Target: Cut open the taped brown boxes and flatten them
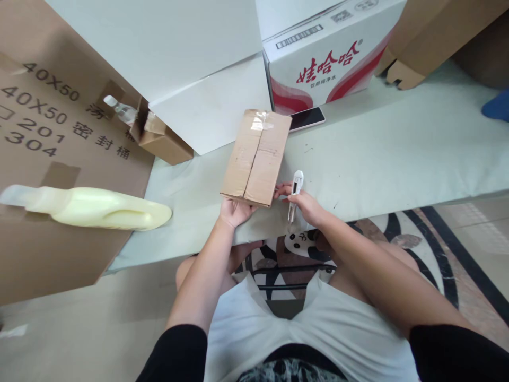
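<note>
A small brown cardboard box [258,159] is tilted at the near edge of the cloth-covered table, its top flaps meeting in a lengthwise seam with shiny tape at the far end. My left hand [235,212] grips it from beneath at the near end, with most of the fingers hidden under it. In my right hand [306,204] is a white utility knife [297,183], its metal blade pointing back toward my lap. The fingertips of that hand are close to the box's right side; whether they touch it I cannot tell.
Behind the box stand a white carton [222,101] and a white-and-red water carton [314,79], with a phone [308,119] lying before it. On the left are a yellow bottle [111,208], a small open carton [169,143] and a large printed carton [47,127].
</note>
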Demonstrator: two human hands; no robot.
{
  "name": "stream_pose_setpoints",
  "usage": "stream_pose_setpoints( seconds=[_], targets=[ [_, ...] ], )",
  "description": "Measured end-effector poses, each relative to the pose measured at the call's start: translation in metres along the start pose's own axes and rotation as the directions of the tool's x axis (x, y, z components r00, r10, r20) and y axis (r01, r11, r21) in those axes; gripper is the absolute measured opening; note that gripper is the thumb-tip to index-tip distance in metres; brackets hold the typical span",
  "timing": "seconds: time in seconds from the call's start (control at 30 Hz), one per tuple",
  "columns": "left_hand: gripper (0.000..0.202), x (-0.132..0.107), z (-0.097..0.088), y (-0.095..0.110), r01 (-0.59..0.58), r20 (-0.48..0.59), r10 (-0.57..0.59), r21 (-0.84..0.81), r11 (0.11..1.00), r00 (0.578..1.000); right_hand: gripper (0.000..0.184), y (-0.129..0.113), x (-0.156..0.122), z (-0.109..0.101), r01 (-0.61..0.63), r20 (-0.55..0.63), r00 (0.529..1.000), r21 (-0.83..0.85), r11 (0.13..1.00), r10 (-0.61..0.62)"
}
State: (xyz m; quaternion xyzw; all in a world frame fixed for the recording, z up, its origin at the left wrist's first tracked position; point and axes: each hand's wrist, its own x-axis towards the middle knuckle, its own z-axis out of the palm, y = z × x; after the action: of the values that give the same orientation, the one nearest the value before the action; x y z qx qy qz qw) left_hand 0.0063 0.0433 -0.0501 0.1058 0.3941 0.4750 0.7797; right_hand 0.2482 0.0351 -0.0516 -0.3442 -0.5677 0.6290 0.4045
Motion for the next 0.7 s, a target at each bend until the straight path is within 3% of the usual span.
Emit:
stream_pose_setpoints(
  seconds=[0.17,0.3,0.43,0.57,0.63,0.7],
  targets=[
    [0.032,0.003,-0.001,-0.001,-0.001,-0.076,0.008,0.088,0.996,0.997,0.033,0.0,0.01,0.004,0.045,-0.173,0.985,0.139,0.989,-0.021],
    [0.022,0.003,0.001,-0.005,-0.01,-0.102,0.029,0.177,0.984,0.994,0.033,-0.005,0.011,0.012,-0.021,-0.192,0.977,0.345,0.938,0.092],
    [0.024,-0.005,-0.003,-0.003,-0.187,-0.118,0.243,0.354,0.916,0.963,0.029,-0.01,0.013,0.016,-0.024,-0.282,0.94,0.499,0.866,0.189],
    [0.048,-0.021,-0.011,0.013,-0.447,-0.036,0.531,0.495,0.745,0.847,0.035,-0.011,0.018,0.018,0.001,-0.342,0.913,0.544,0.839,0.221],
    [0.066,-0.03,-0.015,0.021,-0.627,0.096,0.678,0.49,0.605,0.729,0.037,-0.011,0.019,0.018,-0.006,-0.336,0.916,0.537,0.844,0.22],
    [0.078,-0.035,-0.018,0.025,-0.737,0.228,0.753,0.502,0.452,0.618,0.037,-0.01,0.02,0.02,-0.016,-0.31,0.927,0.529,0.848,0.211]
  ],
)
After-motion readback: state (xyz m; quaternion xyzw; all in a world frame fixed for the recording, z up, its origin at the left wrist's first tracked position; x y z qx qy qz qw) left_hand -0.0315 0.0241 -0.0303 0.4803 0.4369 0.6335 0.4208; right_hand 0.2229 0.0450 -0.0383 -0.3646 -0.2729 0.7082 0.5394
